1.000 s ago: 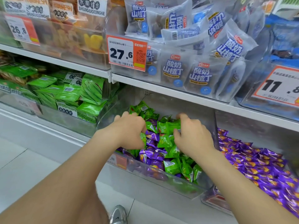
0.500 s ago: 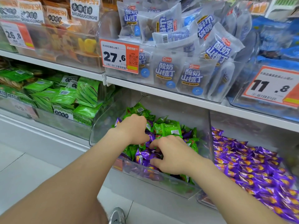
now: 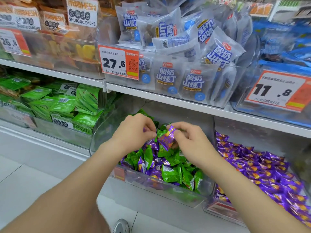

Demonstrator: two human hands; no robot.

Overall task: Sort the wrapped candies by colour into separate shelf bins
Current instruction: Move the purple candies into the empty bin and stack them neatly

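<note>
Head view: my right hand (image 3: pixel 190 142) pinches a purple candy (image 3: pixel 166 137) over the mixed bin (image 3: pixel 107 132), purple bin (image 3: pixel 218 209) past its right wall; left hand (image 3: pixel 133 132) curled, grip unclear.

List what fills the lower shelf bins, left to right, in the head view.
Green snack packets → mixed green and purple candies → purple candies.

I note clear, glossy plastic bin (image 3: pixel 104 130); purple candy (image 3: pixel 166 139) and green candies (image 3: pixel 170 173) in shiny, crinkled film wrap; shelf edge (image 3: pixel 168 100) white, smooth, possibly painted metal.
</note>
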